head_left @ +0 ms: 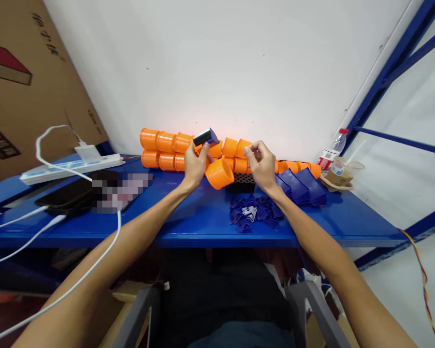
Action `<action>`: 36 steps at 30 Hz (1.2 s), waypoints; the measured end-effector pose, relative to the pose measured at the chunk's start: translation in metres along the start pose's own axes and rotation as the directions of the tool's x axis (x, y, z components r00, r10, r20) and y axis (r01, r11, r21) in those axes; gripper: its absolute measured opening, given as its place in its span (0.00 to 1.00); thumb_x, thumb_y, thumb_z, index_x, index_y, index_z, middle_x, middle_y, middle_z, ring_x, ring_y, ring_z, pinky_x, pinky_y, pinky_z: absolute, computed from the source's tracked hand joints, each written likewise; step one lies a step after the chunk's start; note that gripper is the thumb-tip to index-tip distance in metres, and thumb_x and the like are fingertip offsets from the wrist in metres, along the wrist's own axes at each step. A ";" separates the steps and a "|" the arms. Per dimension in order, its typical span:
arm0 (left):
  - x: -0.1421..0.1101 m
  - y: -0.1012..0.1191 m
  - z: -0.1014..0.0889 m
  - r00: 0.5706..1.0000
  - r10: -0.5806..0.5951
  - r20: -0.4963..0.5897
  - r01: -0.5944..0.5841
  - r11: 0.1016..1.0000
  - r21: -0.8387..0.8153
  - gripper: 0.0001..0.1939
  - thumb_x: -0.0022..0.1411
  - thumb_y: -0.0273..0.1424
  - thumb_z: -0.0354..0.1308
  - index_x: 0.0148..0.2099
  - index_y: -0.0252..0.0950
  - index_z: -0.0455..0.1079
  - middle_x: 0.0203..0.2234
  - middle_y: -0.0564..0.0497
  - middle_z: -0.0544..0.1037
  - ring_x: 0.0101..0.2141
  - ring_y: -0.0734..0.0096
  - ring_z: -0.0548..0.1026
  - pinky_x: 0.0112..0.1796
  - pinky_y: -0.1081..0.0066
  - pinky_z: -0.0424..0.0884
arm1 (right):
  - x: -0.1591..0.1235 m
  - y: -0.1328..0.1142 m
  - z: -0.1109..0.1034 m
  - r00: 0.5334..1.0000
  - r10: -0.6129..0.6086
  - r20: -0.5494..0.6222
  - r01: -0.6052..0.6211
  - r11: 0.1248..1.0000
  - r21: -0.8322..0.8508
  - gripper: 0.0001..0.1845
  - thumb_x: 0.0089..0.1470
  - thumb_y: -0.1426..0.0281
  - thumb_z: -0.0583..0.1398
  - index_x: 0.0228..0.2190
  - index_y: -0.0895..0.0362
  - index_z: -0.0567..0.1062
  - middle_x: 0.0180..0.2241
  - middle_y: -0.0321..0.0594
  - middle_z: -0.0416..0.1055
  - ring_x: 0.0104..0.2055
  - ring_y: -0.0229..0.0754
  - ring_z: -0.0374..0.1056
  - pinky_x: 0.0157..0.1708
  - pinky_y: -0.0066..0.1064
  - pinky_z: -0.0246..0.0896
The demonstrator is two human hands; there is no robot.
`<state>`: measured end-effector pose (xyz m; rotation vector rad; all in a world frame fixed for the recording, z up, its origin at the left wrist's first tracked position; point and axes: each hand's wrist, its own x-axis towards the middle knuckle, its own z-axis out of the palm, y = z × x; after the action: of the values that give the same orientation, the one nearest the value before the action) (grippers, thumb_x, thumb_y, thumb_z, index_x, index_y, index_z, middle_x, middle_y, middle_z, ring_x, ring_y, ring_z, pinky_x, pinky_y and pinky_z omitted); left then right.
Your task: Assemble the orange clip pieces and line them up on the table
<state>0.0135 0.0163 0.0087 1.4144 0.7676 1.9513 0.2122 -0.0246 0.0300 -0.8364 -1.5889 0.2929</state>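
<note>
My left hand [195, 163] is raised over the blue table [188, 217] with its fingers closed on an orange plastic cup [219, 173] lying on its side, and on a small black and blue block [205, 137] held at the fingertips above it. My right hand [261, 162] hovers just right of the cup with its fingers curled and pinched together; what they hold, if anything, is too small to make out. Behind both hands lie two rows of orange cups [166, 150] against the white wall.
A black perforated tray [241, 182] sits under the hands, with a heap of small blue pieces [253, 215] in front and stacked blue parts [300, 186] to the right. A bottle [331, 151] and a drink cup [342, 173] stand far right. A power strip [72, 164], cables and phones lie left.
</note>
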 end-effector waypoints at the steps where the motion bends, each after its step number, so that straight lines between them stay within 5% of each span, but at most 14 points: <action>1: 0.004 -0.003 -0.002 0.998 0.018 -0.053 -0.017 1.000 0.009 0.32 0.60 0.62 0.71 0.44 0.39 0.70 0.22 0.58 0.74 0.21 0.71 0.73 0.27 0.71 0.69 | -0.005 -0.002 0.002 0.994 -0.101 0.042 0.105 0.991 -0.086 0.20 0.69 0.51 0.64 0.33 0.52 0.70 0.28 0.32 0.69 0.26 0.36 0.61 0.31 0.31 0.62; 3: 0.009 -0.008 -0.005 0.994 0.022 -0.111 -0.021 1.000 0.018 0.33 0.61 0.63 0.69 0.45 0.39 0.69 0.22 0.58 0.73 0.22 0.70 0.74 0.27 0.71 0.69 | -0.016 -0.006 0.008 0.947 -0.238 0.215 0.289 0.924 -0.249 0.21 0.67 0.49 0.66 0.37 0.53 0.71 0.32 0.35 0.72 0.28 0.38 0.64 0.31 0.33 0.63; 6: 0.012 -0.013 -0.007 0.989 -0.023 -0.148 0.022 1.000 -0.003 0.33 0.62 0.63 0.68 0.47 0.39 0.68 0.22 0.58 0.72 0.24 0.70 0.74 0.28 0.72 0.70 | -0.029 -0.013 0.021 0.863 -0.262 0.432 0.466 0.744 -0.480 0.29 0.62 0.46 0.70 0.49 0.56 0.74 0.44 0.47 0.77 0.36 0.47 0.73 0.31 0.36 0.64; 9: 0.008 -0.011 -0.004 0.981 -0.084 -0.174 0.072 0.995 -0.074 0.32 0.62 0.60 0.69 0.46 0.39 0.67 0.24 0.59 0.71 0.24 0.72 0.73 0.27 0.73 0.70 | -0.035 -0.019 0.028 0.846 -0.206 0.492 0.506 0.598 -0.621 0.28 0.68 0.51 0.67 0.56 0.59 0.72 0.50 0.54 0.77 0.43 0.52 0.76 0.30 0.36 0.64; 12: 0.002 -0.003 -0.002 0.982 -0.155 -0.112 0.137 0.979 -0.152 0.30 0.59 0.56 0.72 0.46 0.39 0.66 0.25 0.59 0.73 0.24 0.72 0.74 0.29 0.72 0.75 | -0.033 -0.020 0.023 0.847 -0.203 0.491 0.508 0.580 -0.636 0.18 0.73 0.58 0.62 0.54 0.59 0.73 0.49 0.53 0.77 0.42 0.49 0.76 0.33 0.36 0.66; 17: -0.003 0.012 -0.005 0.960 -0.219 0.176 0.252 0.948 -0.195 0.27 0.62 0.53 0.72 0.47 0.41 0.65 0.34 0.52 0.82 0.28 0.68 0.83 0.31 0.70 0.82 | -0.005 -0.015 -0.010 0.930 -0.224 0.291 0.357 0.735 -0.577 0.09 0.71 0.62 0.64 0.45 0.55 0.72 0.45 0.45 0.77 0.41 0.43 0.73 0.41 0.35 0.70; 21: -0.002 0.023 -0.006 0.951 -0.266 0.155 0.289 0.946 -0.147 0.18 0.69 0.43 0.66 0.50 0.39 0.66 0.32 0.51 0.83 0.26 0.67 0.84 0.29 0.70 0.83 | 0.039 -0.019 -0.072 0.993 -0.117 0.000 0.089 0.756 -0.648 0.11 0.68 0.62 0.65 0.46 0.53 0.73 0.42 0.41 0.78 0.42 0.45 0.73 0.46 0.37 0.69; 24: -0.003 0.032 -0.003 0.944 -0.304 0.125 0.318 0.941 -0.115 0.06 0.74 0.34 0.58 0.48 0.36 0.67 0.28 0.52 0.80 0.24 0.67 0.83 0.29 0.69 0.84 | 0.071 -0.021 -0.129 0.990 0.022 -0.136 -0.117 0.654 -0.747 0.13 0.66 0.61 0.65 0.48 0.54 0.75 0.38 0.40 0.78 0.42 0.48 0.74 0.47 0.39 0.68; 28: -0.007 0.042 0.003 0.928 -0.356 0.108 0.365 0.927 -0.084 0.04 0.76 0.29 0.54 0.45 0.35 0.68 0.25 0.54 0.78 0.21 0.70 0.81 0.27 0.71 0.83 | 0.099 -0.009 -0.190 0.956 0.173 -0.237 -0.289 0.431 -0.855 0.13 0.63 0.65 0.66 0.46 0.59 0.79 0.42 0.48 0.82 0.44 0.51 0.77 0.47 0.38 0.70; 32: -0.008 0.043 0.005 0.916 -0.391 0.091 0.397 0.916 -0.065 0.05 0.76 0.27 0.53 0.44 0.34 0.69 0.24 0.55 0.77 0.20 0.71 0.79 0.25 0.73 0.82 | 0.106 0.015 -0.220 0.884 0.362 -0.298 -0.404 0.266 -0.876 0.14 0.63 0.68 0.68 0.47 0.64 0.81 0.42 0.55 0.84 0.43 0.51 0.81 0.45 0.34 0.71; 36: -0.007 0.038 0.004 0.912 -0.399 0.097 0.406 0.912 -0.057 0.05 0.75 0.28 0.55 0.42 0.35 0.69 0.24 0.54 0.78 0.21 0.70 0.79 0.25 0.71 0.82 | 0.103 0.040 -0.229 0.818 0.484 -0.311 -0.450 0.201 -0.870 0.13 0.66 0.69 0.66 0.46 0.67 0.83 0.38 0.59 0.85 0.40 0.52 0.83 0.42 0.33 0.72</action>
<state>0.0138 -0.0138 0.0338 1.1731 0.8592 1.5753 0.4425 0.0092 0.1317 -2.2840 -1.3923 -0.2599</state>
